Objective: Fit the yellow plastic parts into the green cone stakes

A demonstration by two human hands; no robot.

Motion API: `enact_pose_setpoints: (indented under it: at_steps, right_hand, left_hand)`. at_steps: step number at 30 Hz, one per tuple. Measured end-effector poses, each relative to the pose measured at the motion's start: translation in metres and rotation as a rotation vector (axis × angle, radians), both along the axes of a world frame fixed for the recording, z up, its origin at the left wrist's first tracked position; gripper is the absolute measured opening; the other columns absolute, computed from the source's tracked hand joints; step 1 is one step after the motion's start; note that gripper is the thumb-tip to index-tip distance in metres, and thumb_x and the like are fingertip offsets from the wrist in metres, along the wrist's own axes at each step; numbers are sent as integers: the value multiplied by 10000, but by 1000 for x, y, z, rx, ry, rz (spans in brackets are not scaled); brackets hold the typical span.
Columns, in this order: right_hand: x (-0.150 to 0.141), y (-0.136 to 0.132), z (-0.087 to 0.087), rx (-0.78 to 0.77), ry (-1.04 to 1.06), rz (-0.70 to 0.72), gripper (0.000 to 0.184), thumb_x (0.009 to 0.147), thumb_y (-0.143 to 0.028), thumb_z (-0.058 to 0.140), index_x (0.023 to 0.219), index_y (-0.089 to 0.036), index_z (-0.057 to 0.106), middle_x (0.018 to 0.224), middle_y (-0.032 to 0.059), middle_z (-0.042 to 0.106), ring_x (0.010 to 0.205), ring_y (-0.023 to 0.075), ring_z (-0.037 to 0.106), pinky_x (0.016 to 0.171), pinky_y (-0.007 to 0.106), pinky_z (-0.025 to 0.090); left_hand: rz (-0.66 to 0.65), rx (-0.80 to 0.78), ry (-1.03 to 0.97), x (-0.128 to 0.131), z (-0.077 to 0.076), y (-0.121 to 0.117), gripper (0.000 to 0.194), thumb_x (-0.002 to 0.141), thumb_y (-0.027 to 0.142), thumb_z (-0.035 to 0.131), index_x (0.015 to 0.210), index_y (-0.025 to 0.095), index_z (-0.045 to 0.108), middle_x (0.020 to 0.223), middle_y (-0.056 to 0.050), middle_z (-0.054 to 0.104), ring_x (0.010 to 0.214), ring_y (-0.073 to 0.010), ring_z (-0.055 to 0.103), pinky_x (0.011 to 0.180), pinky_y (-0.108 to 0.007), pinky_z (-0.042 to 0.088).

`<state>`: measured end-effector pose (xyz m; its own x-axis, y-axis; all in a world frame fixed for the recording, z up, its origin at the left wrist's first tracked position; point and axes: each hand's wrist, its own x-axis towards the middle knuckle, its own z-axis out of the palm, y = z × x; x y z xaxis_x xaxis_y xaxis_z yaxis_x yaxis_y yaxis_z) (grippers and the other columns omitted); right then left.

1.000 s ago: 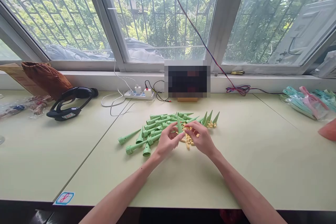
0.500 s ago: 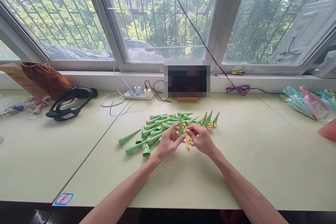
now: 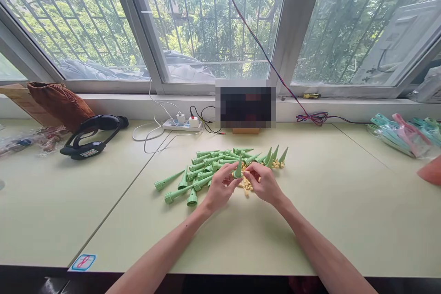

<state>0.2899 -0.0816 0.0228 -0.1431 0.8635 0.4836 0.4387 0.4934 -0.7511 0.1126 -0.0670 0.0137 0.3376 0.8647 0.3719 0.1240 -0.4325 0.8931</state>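
Note:
A green plastic watering spike stands tip-up in my left hand, its wider base between thumb and fingers. Close against its right side, my right hand is closed in a pinch on what looks like a small yellow peg, mostly hidden by the fingertips. Loose yellow pegs lie on the table below and between my hands. To the left and behind spreads a pile of green spikes, most lying on their sides. Several upright spikes stand beyond my right hand, with yellow pegs around their bases.
A power strip with white cables sits at the back of the pale table. Near it stands a blurred dark screen. Black headphones and a brown pouch lie left; bagged plastic items lie right.
The spike in my left hand has tilted slightly to the right and sits a little lower. My right hand stays pinched beside it, almost unmoved.

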Motion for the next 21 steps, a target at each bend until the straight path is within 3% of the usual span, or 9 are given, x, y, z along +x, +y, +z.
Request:
enact_pose_setpoints:
  at_steps: [7,13,16,21]
  right_hand:
    - [-1,-1,1,-89,32,35,253,939,-302,488,719,-186,536,598,-19,489,525,117,403,496,253,316]
    - [-2,1,-1,-75,26,8,302,962,-356,475,721,-186,538,606,-20,482,533,119,404,502,256,326]
    - [-3,1,-1,-30,22,-6,285,979,-350,451,775,-185,562,694,5,545,586,130,457,533,261,367]
    - [-3,-2,3,8,68,41,184,974,-321,479,1014,-196,607,953,67,631,705,153,558,592,274,458]
  left_hand:
    - [14,33,30,0,3,-2,366,880,298,605,1243,273,637,1004,-47,537,614,-72,475,516,-210,508]
    - [29,-167,-36,0,11,-5,500,805,358,691,1275,218,596,1026,-64,569,541,-48,447,453,-198,429]
    - [38,-308,-82,1,21,-6,555,768,378,725,1278,217,579,974,-39,545,491,-28,423,396,-184,346]
    - [-2,-394,-176,0,28,-5,529,767,411,717,1229,185,594,734,25,503,447,-46,416,405,-205,353]
